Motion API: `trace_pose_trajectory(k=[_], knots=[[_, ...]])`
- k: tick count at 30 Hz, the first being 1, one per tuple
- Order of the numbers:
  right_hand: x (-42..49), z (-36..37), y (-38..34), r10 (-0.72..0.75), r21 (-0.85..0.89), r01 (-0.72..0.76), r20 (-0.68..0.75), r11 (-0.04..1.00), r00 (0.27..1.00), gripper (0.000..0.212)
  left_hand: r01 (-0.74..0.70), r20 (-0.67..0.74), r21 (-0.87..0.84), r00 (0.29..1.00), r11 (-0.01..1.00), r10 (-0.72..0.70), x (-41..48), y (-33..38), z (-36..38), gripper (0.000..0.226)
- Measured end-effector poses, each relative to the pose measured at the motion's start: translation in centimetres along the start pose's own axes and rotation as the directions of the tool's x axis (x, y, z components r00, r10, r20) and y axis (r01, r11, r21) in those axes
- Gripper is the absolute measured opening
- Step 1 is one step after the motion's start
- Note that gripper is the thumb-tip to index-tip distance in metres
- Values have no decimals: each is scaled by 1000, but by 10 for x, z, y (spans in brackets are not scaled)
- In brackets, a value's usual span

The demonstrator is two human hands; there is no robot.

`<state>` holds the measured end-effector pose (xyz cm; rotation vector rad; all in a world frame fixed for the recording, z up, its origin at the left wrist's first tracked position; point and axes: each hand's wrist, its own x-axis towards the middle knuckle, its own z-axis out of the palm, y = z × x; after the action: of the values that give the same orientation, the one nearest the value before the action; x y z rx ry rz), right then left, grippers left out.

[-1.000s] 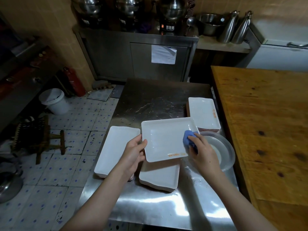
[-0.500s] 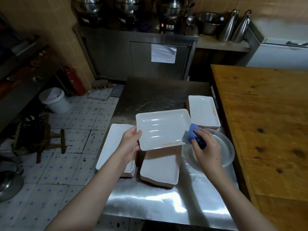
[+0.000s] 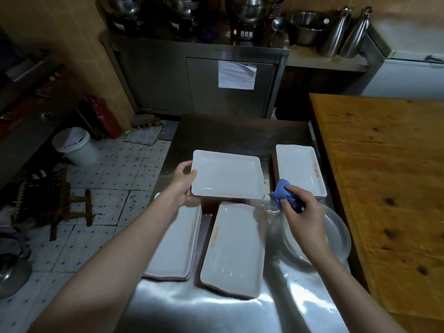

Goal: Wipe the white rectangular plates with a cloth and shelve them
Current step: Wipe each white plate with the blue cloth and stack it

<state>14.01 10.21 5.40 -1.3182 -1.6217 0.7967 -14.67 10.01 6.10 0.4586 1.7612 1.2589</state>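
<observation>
Over the steel counter (image 3: 216,313), the left hand (image 3: 183,180) grips the white rectangular plate (image 3: 227,175) by its left edge, level beyond the near stacks (image 3: 235,246). The right hand (image 3: 302,217) clutches a blue cloth (image 3: 284,192) just off the plate's corner. Wiping seems done; a steady set-down probably comes next.

— How were the arms dressed?
— The left forearm (image 3: 125,251) and the right forearm (image 3: 336,272) were seen bare, up to the edge of view.
— And the hands?
— The left hand (image 3: 182,181) and the right hand (image 3: 304,213) were uncovered as well.
</observation>
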Motion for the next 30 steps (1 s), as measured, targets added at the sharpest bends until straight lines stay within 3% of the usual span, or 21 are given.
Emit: trace_pose_trajectory(k=[15,24,30], knots=[[35,44,38,194,93,-196,30,976,981,34,69,-74,252,996,965,-52,116,-34,9,29],[33,51,43,221,104,-226,60,969,973,33,-6,-84,396,996,918,42,124,-47,12,37],[28,43,36,226,112,-231,50,967,973,32,-30,-63,349,996,937,56,104,-46,8,38]])
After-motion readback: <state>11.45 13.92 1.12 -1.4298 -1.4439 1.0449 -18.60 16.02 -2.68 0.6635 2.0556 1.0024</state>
